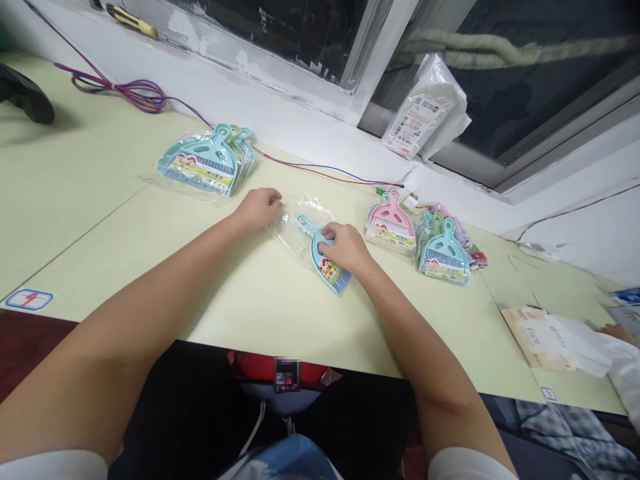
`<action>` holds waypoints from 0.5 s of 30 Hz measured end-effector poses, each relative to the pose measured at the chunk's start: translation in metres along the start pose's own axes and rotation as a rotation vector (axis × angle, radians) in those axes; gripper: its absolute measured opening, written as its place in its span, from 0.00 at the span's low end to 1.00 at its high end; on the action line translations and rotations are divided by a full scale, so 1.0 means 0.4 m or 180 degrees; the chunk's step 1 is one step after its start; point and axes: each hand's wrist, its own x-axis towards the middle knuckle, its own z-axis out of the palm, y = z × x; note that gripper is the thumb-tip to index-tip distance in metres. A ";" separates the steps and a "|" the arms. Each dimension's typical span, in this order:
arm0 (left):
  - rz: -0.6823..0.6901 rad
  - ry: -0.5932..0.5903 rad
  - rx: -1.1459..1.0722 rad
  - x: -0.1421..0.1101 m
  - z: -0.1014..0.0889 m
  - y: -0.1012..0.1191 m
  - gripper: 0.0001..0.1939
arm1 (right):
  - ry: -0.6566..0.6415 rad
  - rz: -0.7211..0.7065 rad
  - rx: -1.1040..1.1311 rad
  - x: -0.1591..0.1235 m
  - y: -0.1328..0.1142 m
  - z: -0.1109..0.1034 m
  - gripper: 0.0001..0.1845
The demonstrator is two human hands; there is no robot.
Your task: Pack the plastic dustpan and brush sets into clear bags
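A light blue dustpan and brush set (331, 268) lies at an angle on the table in front of me, its handle loop toward the back left. My right hand (346, 248) is closed on the dustpan's upper part, covering some of it. Around the handle spreads a clear plastic bag (293, 235). At the bag's left edge is my left hand (259, 208), fingers bent together, seemingly pinching the film; the exact contact is hard to see.
Bagged blue dustpan sets (200, 163) stand at the back left. A pink set (393, 223) and more blue ones (444, 257) are at the right. Cables (135, 93) run along the wall. A screwdriver (133, 22) and a wrapped box (423, 113) sit on the sill. Another person's sleeve (625, 363) shows far right.
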 end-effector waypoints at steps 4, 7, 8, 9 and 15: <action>-0.0070 -0.0250 -0.0299 0.007 0.009 -0.015 0.16 | -0.0015 -0.0029 0.0088 -0.009 0.002 -0.005 0.14; -0.0022 -0.0243 -0.0316 0.007 0.005 -0.017 0.15 | -0.0005 -0.0072 0.0139 -0.017 0.009 -0.010 0.15; -0.0025 -0.0258 -0.0362 0.006 0.003 -0.016 0.15 | 0.0006 -0.0085 0.0144 -0.019 0.011 -0.011 0.15; -0.0031 -0.0286 -0.0420 0.004 0.002 -0.013 0.16 | 0.0017 -0.0096 0.0146 -0.021 0.013 -0.011 0.15; 0.0066 -0.0458 -0.0879 -0.011 0.000 0.015 0.17 | 0.0062 -0.0104 0.0127 -0.033 0.015 -0.012 0.16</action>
